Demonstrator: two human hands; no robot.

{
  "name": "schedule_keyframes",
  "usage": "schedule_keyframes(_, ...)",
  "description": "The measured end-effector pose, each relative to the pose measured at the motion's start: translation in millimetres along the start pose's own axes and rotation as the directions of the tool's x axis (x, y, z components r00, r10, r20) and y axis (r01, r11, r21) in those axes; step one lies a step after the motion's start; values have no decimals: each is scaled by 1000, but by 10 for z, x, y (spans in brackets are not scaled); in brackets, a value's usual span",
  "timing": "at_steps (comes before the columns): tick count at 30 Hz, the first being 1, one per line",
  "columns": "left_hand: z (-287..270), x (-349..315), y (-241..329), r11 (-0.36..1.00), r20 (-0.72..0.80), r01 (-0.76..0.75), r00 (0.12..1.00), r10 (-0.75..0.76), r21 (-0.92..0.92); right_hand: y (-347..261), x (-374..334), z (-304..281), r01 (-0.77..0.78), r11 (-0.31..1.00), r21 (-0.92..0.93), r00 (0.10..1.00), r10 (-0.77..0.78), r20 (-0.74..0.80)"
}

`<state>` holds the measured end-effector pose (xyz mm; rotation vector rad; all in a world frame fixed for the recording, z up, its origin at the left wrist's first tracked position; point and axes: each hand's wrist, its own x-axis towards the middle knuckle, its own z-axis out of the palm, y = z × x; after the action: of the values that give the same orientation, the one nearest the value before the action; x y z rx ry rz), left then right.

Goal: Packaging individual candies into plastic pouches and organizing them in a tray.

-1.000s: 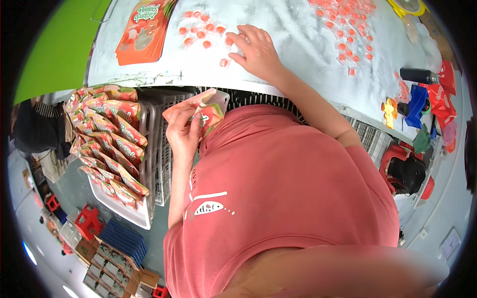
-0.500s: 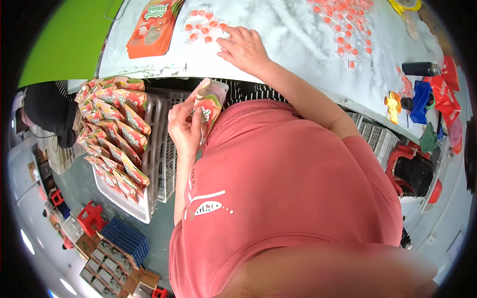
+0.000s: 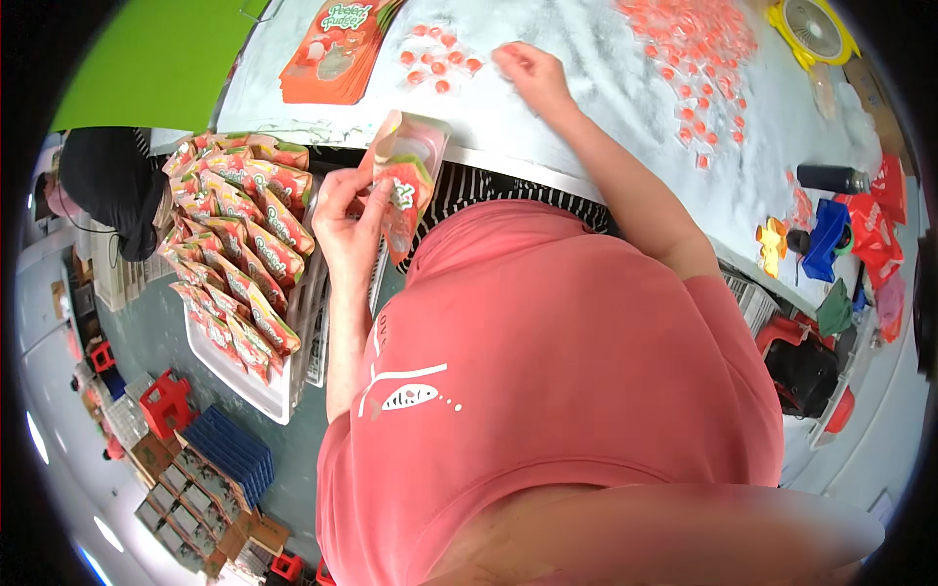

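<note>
My left hand (image 3: pixel 349 217) is closed round a red and green printed pouch (image 3: pixel 405 195), held in front of the table edge with its top spread apart. Over the white tabletop, my right hand (image 3: pixel 535 76) has its fingers curled together; whether anything is inside them is hidden. Just left of it lies a small group of red wrapped candies (image 3: pixel 440 61). A larger heap of the same candies (image 3: pixel 689 44) spreads farther right. Behind the held pouch shows a pale translucent plastic piece (image 3: pixel 430 131).
A stack of flat pouches (image 3: pixel 332 59) lies at the table's left. Filled pouches (image 3: pixel 239 244) stand in rows in a white tray (image 3: pixel 264 398) at my left. On the right are a yellow fan (image 3: pixel 813 31), a dark bottle (image 3: pixel 832 179) and a blue object (image 3: pixel 827 239).
My right hand has moved right, away from the small candy group, and its spread fingers have curled in. The left hand still holds the pouch, its top now wider apart. The view has shifted slightly.
</note>
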<state>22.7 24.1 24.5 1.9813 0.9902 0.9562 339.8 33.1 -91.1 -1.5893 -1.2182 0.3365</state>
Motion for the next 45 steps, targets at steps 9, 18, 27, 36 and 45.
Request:
schedule_keyframes(9,272,640,145,1000,80,0,997,0,-6,-923,546,-220,-276,216,936,942,254,219)
schedule_keyframes(18,585,1074,140,1000,80,10,997,-9,-9,-1220,833,58,-158,382,910,961,273,53)
schedule_keyframes(27,669,1171,14,998,71,62,996,-61,-14,-963,700,-130,-54,745,665,996,-7,89)
schedule_keyframes(36,752,1203,67,999,120,38,992,-35,-29,-1090,692,-50,-25,742,670,999,-9,47)
schedule_keyframes(45,65,992,80,944,-5,74,997,-80,-323,-576,754,-203,295,955,42,955,-294,-24)
